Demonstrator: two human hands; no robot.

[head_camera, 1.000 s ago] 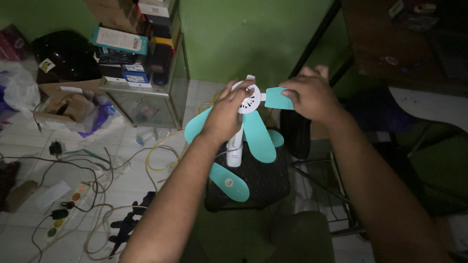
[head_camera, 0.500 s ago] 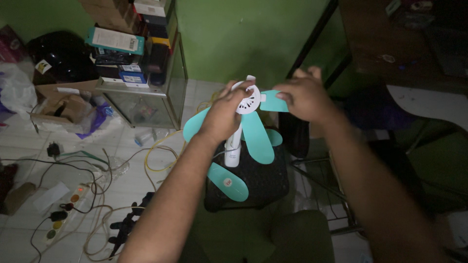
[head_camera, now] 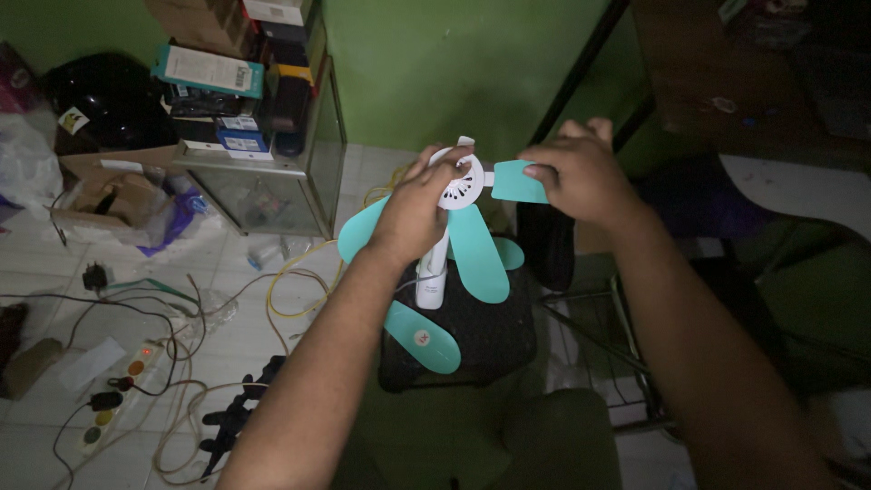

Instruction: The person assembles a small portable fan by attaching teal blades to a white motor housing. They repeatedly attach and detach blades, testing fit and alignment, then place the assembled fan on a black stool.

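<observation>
Gripping the white fan hub [head_camera: 461, 184] with left hand [head_camera: 415, 216] fingers curled, right hand [head_camera: 581, 181] fingers pinching a teal blade [head_camera: 517, 181]

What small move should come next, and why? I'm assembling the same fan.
Probably push the teal blade in the right hand fully into the white hub. The left hand steadies that hub, and the blade's inner end already meets it.

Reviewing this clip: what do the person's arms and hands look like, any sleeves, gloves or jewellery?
Both forearms are bare right to the bottom of the picture, with no sleeves in view. The left hand and right hand wear no gloves; no rings, watch or wristband show in the dim light.
</observation>
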